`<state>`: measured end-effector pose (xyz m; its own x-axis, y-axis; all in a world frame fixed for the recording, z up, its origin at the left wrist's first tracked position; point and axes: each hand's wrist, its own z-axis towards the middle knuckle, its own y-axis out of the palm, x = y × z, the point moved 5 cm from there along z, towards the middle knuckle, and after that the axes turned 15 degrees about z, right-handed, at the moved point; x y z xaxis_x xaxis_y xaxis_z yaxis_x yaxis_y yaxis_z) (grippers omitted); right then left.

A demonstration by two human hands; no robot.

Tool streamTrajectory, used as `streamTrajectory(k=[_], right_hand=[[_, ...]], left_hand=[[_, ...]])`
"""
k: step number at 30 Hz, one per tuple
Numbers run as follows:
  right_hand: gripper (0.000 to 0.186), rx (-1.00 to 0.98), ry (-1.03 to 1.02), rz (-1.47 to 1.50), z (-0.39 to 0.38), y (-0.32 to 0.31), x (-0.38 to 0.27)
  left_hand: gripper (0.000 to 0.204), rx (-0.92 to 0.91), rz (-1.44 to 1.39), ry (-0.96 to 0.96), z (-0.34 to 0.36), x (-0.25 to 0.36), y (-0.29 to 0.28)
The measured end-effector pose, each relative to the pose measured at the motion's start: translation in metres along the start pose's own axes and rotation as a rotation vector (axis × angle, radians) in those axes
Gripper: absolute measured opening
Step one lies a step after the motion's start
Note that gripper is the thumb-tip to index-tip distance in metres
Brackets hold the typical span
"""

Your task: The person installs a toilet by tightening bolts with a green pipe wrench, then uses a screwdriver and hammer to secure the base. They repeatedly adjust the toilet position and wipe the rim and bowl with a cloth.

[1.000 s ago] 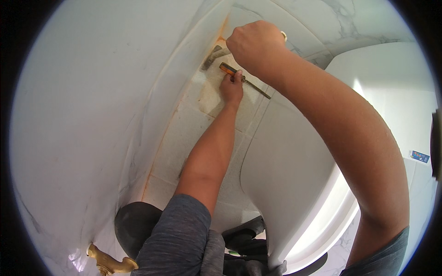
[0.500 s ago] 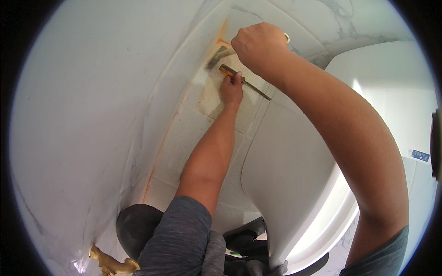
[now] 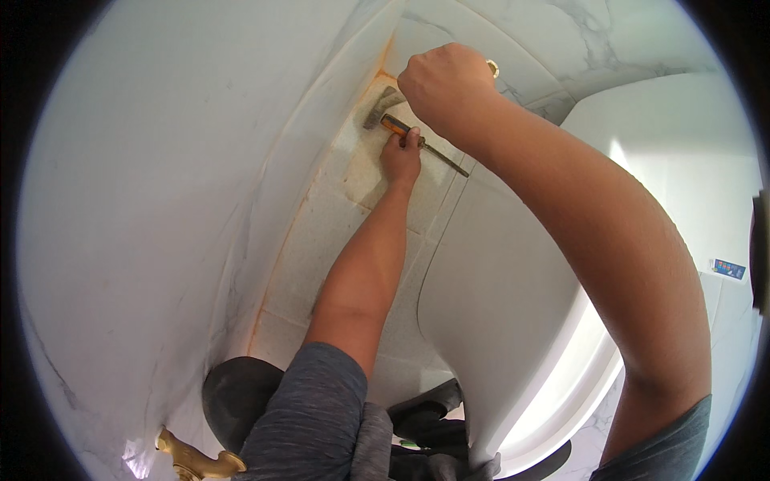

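My left hand (image 3: 399, 160) is closed around a screwdriver (image 3: 443, 160) with an orange and black handle. Its long metal shaft slants down to the right, the tip near the tile joint beside the white toilet (image 3: 497, 264). Above it, my right hand (image 3: 445, 84) is a fist on a hammer, whose pale handle end (image 3: 493, 69) sticks out behind the fist. The grey hammer head (image 3: 380, 107) hangs close to the butt of the screwdriver; whether they touch I cannot tell. My right fist hides most of the hammer's handle.
A white marbled wall (image 3: 160, 200) rises on the left, with rust-coloured stains along its foot. Beige floor tiles (image 3: 321, 240) run between wall and toilet. A brass tap (image 3: 196, 461) juts out at lower left. A small blue packet (image 3: 728, 268) lies at far right.
The hammer head has come slightly down and right, nearer the screwdriver's butt, as my right fist shifted a little left and down. My left hand keeps its grip on the screwdriver.
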<state>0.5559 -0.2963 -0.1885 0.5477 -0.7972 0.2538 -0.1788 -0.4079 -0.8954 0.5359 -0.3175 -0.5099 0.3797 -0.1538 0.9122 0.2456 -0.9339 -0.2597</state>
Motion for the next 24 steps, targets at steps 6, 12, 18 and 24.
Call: streamTrajectory(k=[6, 12, 18, 24], right_hand=[[0.012, 0.052, 0.024, 0.007, -0.013, -0.009, 0.009], [0.01, 0.025, 0.07, -0.012, -0.028, -0.015, 0.014], [0.009, 0.107, 0.016, -0.07, -0.03, -0.012, 0.018], [0.01, 0.129, 0.003, -0.06, -0.029, -0.01, 0.021]], left_hand=[[0.044, 0.083, -0.003, 0.073, 0.0, 0.004, 0.001], [0.044, 0.017, -0.062, 0.018, -0.011, 0.016, -0.007], [0.044, 0.018, -0.075, -0.011, -0.014, 0.022, -0.009], [0.042, -0.001, -0.031, -0.006, -0.013, 0.022, -0.01]])
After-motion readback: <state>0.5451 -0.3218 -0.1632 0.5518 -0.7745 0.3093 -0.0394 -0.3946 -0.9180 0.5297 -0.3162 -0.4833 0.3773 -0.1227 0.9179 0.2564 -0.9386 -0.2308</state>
